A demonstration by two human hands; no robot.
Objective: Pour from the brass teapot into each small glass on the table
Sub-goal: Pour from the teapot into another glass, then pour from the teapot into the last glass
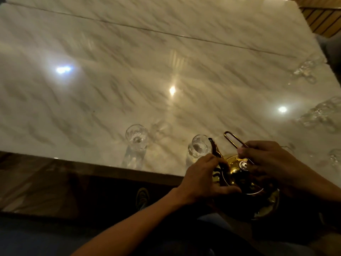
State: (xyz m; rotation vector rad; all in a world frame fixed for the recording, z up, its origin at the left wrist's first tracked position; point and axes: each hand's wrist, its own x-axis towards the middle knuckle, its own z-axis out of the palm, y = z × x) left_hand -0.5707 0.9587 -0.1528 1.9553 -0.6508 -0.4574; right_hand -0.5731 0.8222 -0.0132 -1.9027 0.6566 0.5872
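Note:
The brass teapot [232,172] is at the table's near edge, tilted, its dark curved spout [214,147] reaching over the rim of a small clear glass [199,146]. My left hand [203,177] grips the pot's body near the spout base. My right hand [267,159] holds the looped brass handle [234,139]. A second small glass [137,136] stands to the left, apart from the pot. Whether liquid flows is not visible.
The marble table [129,80] is glossy with bright light reflections. More clear glassware sits along the right side: [305,70], [321,113], [335,157]. The table's dark front edge [92,169] runs below the glasses. A shoe [142,197] shows beneath.

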